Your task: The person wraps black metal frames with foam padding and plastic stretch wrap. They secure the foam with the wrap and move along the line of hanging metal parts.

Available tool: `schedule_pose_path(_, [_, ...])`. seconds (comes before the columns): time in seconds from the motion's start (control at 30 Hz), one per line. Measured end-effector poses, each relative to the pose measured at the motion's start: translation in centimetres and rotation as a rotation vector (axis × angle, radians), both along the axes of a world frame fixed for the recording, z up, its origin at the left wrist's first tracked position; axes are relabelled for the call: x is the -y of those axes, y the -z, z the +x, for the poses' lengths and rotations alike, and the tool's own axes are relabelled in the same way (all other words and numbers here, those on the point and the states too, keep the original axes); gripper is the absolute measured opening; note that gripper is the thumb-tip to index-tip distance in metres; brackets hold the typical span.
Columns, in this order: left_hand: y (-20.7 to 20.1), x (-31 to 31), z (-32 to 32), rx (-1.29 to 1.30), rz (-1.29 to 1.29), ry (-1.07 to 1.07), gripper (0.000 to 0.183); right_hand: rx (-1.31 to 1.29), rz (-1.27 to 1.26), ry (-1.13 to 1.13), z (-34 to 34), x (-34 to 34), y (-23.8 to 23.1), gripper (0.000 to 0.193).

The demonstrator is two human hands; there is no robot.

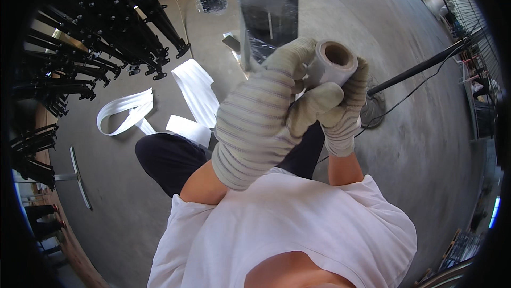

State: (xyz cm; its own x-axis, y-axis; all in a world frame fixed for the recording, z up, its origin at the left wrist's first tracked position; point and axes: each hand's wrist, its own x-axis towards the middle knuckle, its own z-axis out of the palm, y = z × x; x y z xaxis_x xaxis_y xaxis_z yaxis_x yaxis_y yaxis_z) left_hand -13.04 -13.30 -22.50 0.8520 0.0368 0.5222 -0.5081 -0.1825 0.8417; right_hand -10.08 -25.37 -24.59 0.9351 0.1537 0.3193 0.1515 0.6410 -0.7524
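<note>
A roll of clear stretch film (318, 71) with a cardboard core is tilted with its open end facing up, held in front of my chest. My left hand (255, 115), in a grey striped work glove, is closed on the roll's left side. My right hand (348, 102), gloved the same way, wraps the roll's right side, with its fingers partly hidden behind it. Just beyond the hands stands a tall dark item wrapped in clear film (269, 9), its lower part partly hidden by my left glove.
White strips of sheet material (196, 88) lie on the concrete floor (415, 144) to the left. Black metal frames (117, 17) crowd the upper left. A black pole (426, 67) with a round base and a cable (412, 92) stand on the right. A metal bar (80, 179) lies at far left.
</note>
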Motion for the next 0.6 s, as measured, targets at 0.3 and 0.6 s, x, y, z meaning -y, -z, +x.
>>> schedule_pose_path(0.3, [0.3, -1.7, 8.0, -0.043, -0.455, 0.371, 0.038, 0.086, -0.392, -0.078, 3.6, 6.6, 0.6, 0.035])
schedule_pose_path(0.6, [2.2, -1.0, 12.5, -0.302, -0.554, 0.846, 0.063, 0.051, -0.515, 0.082, 8.0, 7.6, -0.7, 0.063])
